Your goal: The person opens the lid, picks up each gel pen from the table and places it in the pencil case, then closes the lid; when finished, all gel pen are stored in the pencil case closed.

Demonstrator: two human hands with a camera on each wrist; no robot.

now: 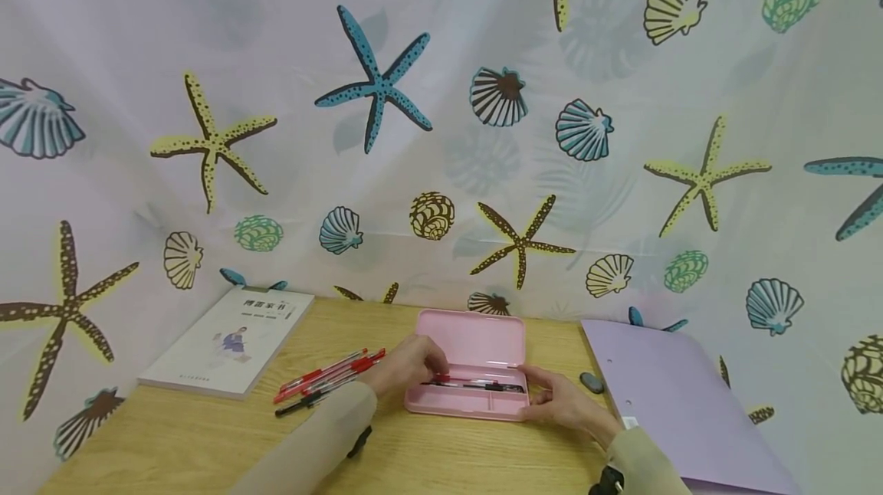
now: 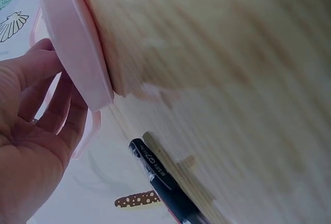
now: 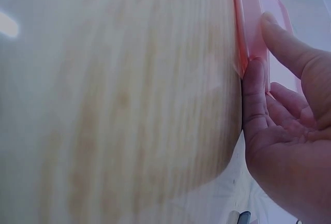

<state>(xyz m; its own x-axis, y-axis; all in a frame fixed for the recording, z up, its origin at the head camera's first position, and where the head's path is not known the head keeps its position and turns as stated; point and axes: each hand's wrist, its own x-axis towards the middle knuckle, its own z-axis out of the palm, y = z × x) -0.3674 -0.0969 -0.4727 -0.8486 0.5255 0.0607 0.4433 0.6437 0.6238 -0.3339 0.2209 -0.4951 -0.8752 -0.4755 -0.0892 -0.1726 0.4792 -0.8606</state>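
Note:
A pink pencil case [image 1: 447, 401] lies on the table with its lid [image 1: 471, 338] raised. Inside its long compartment lies a black pen [image 1: 506, 387], with a red pen [image 1: 442, 378] beside it. My left hand [image 1: 407, 365] reaches over the case's left end, fingertips bent down at the red pen; in the left wrist view the pink wall hides those fingertips. At the opposite end, my right hand [image 1: 569, 403] grips the case, its digits spread along the end wall [image 3: 252, 22].
Left of the case lie several red pens [image 1: 324, 376] and a black pen [image 1: 300, 403]. Behind them is a white book [image 1: 228, 338]. On the right are a dark stone-like object [image 1: 591, 382] and a purple folder [image 1: 679, 395]. A patterned curtain [image 1: 441, 165] hangs behind the table.

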